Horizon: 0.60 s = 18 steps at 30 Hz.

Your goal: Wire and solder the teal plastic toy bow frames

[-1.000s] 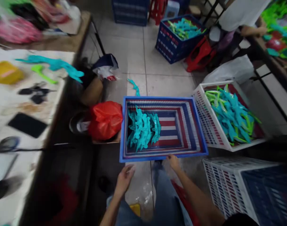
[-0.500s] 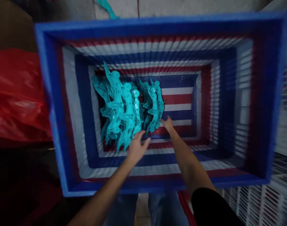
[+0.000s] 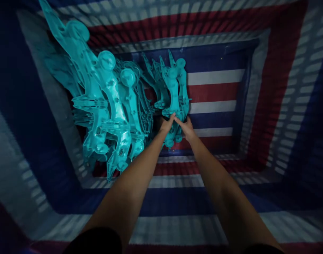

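Inside the crate, a smaller stack of curved teal plastic parts (image 3: 174, 93) stands on edge, with round discs near its ends. My left hand (image 3: 167, 124) grips the stack's left side at the lower middle, its fingers partly hidden behind the parts. On the other side, my right hand (image 3: 187, 127) is closed around the right edge, and the two thumbs nearly meet in front. A larger group of similar teal parts (image 3: 116, 106) leans together at the left, near my left forearm and apart from both hands.
The deep crate is lined with striped red, white and blue sheeting (image 3: 214, 92). Slotted walls (image 3: 296, 95) rise on the right and at the back, showing through the lining. The striped floor lies bare to the right of the smaller stack.
My view has moved closer down into the crate. My left hand has moved right from beside the larger group onto the smaller stack, and both hands have closed on it.
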### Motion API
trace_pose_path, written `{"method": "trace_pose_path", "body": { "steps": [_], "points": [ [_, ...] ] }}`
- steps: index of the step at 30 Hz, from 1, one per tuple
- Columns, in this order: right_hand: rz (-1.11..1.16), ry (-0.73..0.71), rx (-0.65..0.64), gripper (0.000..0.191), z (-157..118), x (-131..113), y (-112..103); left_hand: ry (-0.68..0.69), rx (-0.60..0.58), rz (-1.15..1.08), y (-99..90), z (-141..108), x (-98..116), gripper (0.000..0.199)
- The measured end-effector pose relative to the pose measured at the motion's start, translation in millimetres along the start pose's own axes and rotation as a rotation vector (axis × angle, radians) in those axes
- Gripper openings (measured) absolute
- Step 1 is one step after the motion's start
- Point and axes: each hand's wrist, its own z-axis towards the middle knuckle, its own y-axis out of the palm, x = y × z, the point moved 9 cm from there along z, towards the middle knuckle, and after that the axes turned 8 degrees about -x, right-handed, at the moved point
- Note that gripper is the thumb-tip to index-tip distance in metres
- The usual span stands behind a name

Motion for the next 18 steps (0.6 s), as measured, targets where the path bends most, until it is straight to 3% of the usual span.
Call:
{"method": "trace_pose_path", "body": {
  "steps": [2, 4, 6, 8, 11, 13, 15, 18],
  "points": [
    [0.086, 0.043, -0.057, 0.065, -12.7, -7.4, -2.3, 0.081, -0.137, -0.090, 14.3, -9.3, 9.6, 0.060],
    [0.127, 0.035, -0.076, 0.057, -39.3, -26.7, -11.9, 0.115, -0.189, -0.131, 16.7, -34.7, 25.0, 0.057],
    [0.127, -0.021, -0.058, 0.054, -81.2, -61.7, -22.5, 0.120, -0.161, -0.117, 2.6, -77.0, 46.7, 0.062],
    [0.086, -0.073, -0.035, 0.053, -136.7, -108.9, -25.4, 0.156, -0.135, -0.110, -25.0, -134.7, 76.8, 0.066],
    [-0.003, -0.137, -0.031, 0.056, -229.1, -189.4, -2.1, 0.288, -0.081, -0.160, -93.3, -233.7, 122.6, 0.061],
    [-0.062, -0.183, -0.072, 0.059, -282.0, -234.3, 38.4, 0.342, -0.012, -0.197, -153.0, -289.4, 134.3, 0.055],
    [-0.110, -0.216, -0.125, 0.062, -317.8, -259.8, 96.1, 0.356, 0.067, -0.218, -216.4, -323.5, 126.4, 0.050],
    [-0.171, -0.242, -0.157, 0.060, -336.4, -259.6, 192.2, 0.301, 0.174, -0.183, -304.7, -327.2, 88.1, 0.044]
  ]
}}
